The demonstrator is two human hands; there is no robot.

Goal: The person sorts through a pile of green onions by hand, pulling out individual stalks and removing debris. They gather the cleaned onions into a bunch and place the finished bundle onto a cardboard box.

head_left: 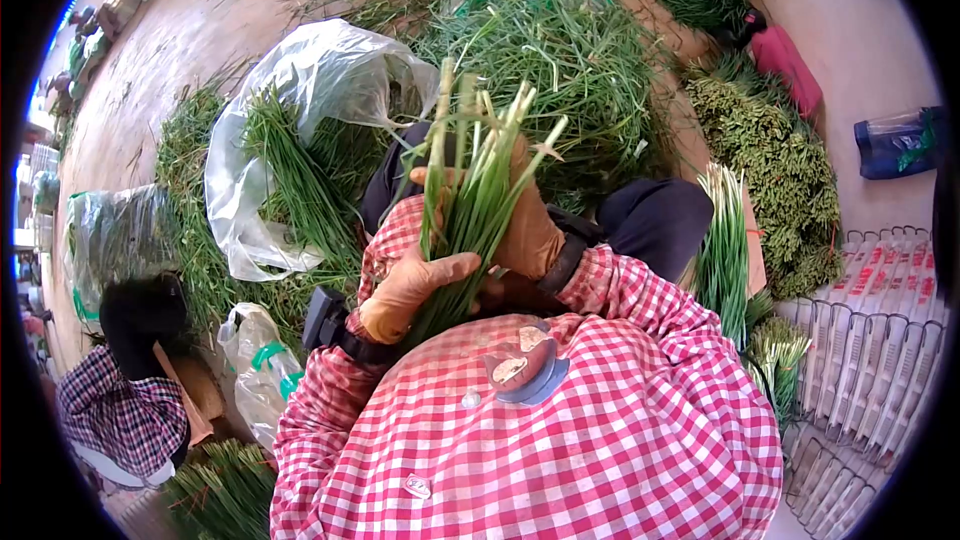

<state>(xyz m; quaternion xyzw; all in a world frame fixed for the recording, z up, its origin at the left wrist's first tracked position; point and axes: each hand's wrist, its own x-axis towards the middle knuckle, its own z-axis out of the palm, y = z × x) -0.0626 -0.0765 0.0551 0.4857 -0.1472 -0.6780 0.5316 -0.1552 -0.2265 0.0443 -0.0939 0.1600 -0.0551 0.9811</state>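
Observation:
A bunch of long green stalks (478, 195) with pale cut ends stands upright between my gloved hands, close to my chest. My left hand (405, 295) wraps round its lower left side, thumb across the stalks. Against the right side of the bunch is my right hand (530, 225), its fingers partly hidden behind the stalks. Just beyond the hands lies a big loose heap of green stalks (560, 70). An open clear plastic bag (235, 205) with more stalks (300, 165) in it is to the left.
At the right are a tied upright bundle (722, 250), a pile of bundles (770, 170), a blue package (895, 145) and wire-edged racks (870, 350). A person in a checked shirt (125, 405) sits at the lower left, near a filled plastic bag (125, 235).

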